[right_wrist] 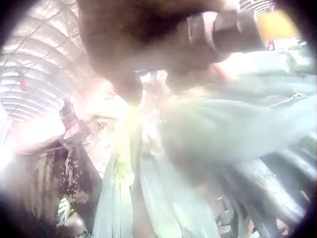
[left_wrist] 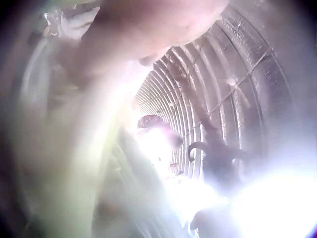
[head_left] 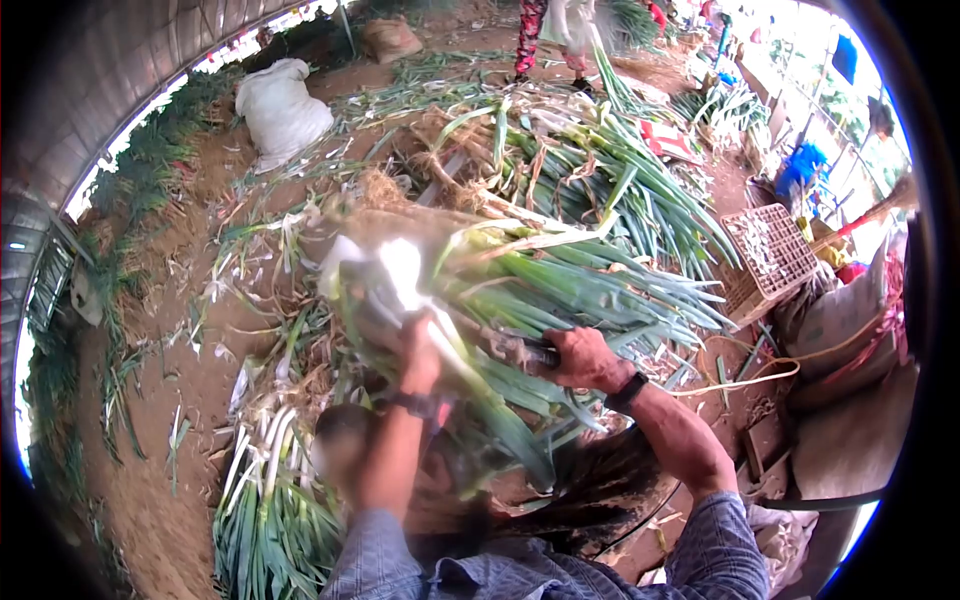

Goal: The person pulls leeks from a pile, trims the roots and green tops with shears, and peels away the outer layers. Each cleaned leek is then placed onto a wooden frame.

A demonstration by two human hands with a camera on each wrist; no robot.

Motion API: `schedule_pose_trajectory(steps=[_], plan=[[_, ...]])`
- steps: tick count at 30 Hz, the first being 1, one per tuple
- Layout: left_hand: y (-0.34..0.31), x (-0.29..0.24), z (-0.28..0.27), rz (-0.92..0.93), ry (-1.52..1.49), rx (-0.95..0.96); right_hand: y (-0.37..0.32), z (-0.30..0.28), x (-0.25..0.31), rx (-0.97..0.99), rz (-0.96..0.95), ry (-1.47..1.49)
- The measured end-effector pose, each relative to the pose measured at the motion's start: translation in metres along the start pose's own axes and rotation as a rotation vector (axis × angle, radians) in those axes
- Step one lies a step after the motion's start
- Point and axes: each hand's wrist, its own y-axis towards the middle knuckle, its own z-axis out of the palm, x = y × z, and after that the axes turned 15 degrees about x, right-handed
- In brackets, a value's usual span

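Observation:
My left hand (head_left: 418, 350) grips a few large green onions (head_left: 400, 272), their white ends up and away from me, their green leaves hanging toward my lap. Those white ends are blurred and overexposed. My right hand (head_left: 585, 358) holds a dark tube-shaped tool (head_left: 518, 350) that points left at the onions. In the right wrist view the tool (right_wrist: 225, 32) shows a yellow end beyond dark fittings, and green leaves (right_wrist: 163, 198) hang below the hand. Blurred pale stems (left_wrist: 74, 129) fill the left of the left wrist view.
A big heap of green onions (head_left: 640, 210) lies ahead, roots left. A trimmed bunch (head_left: 270, 520) rests at lower left. A plastic crate (head_left: 775, 250), sacks (head_left: 840, 330) and a yellow hose (head_left: 745, 382) are at right. A white sack (head_left: 283, 112) and a person's legs (head_left: 530, 40) are farther back.

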Motion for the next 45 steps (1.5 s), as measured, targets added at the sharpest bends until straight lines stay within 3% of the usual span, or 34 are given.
schedule_pose_trajectory(steps=[3,6,9,13,17,20,22,24,25,26,31,40,43,45], plan=[[-0.002,-0.003,0.001,0.001,0.080,0.021,0.005,0.005,-0.001,-0.079,0.034,0.037],[-0.008,-0.004,0.000,0.039,0.219,0.056,0.009,0.007,0.004,-0.002,0.014,-0.074],[-0.013,-0.004,0.002,0.080,0.316,0.056,0.008,-0.005,0.012,0.055,0.124,0.012],[-0.013,-0.006,-0.003,0.080,0.375,-0.039,0.006,0.001,0.008,-0.105,0.037,0.037],[-0.020,-0.017,0.000,0.084,0.285,-0.088,0.004,0.004,0.003,0.019,0.033,-0.008],[-0.011,0.011,-0.024,0.159,0.465,-0.097,0.006,0.000,0.008,0.032,0.008,-0.024],[-0.031,0.000,-0.005,-0.034,0.510,-0.054,0.007,0.002,0.010,-0.059,-0.054,-0.034],[-0.042,0.017,0.004,0.074,0.614,0.001,0.010,0.005,0.015,-0.055,0.012,-0.024],[-0.045,0.030,0.005,0.023,0.663,0.007,0.011,0.007,0.015,-0.055,0.046,-0.019],[-0.051,0.041,0.004,0.181,0.711,0.058,0.011,0.008,0.013,-0.037,0.049,-0.040],[-0.060,0.039,0.000,0.111,0.586,0.052,0.008,0.005,0.014,0.046,0.024,-0.093],[-0.073,0.039,0.011,0.045,0.671,0.054,0.012,0.012,0.013,0.031,0.031,-0.107],[-0.067,0.050,-0.001,0.225,0.882,-0.004,0.009,0.004,0.013,0.127,0.053,-0.102],[-0.068,0.051,-0.002,0.196,0.829,0.005,0.007,0.003,0.011,0.111,0.036,-0.070]])
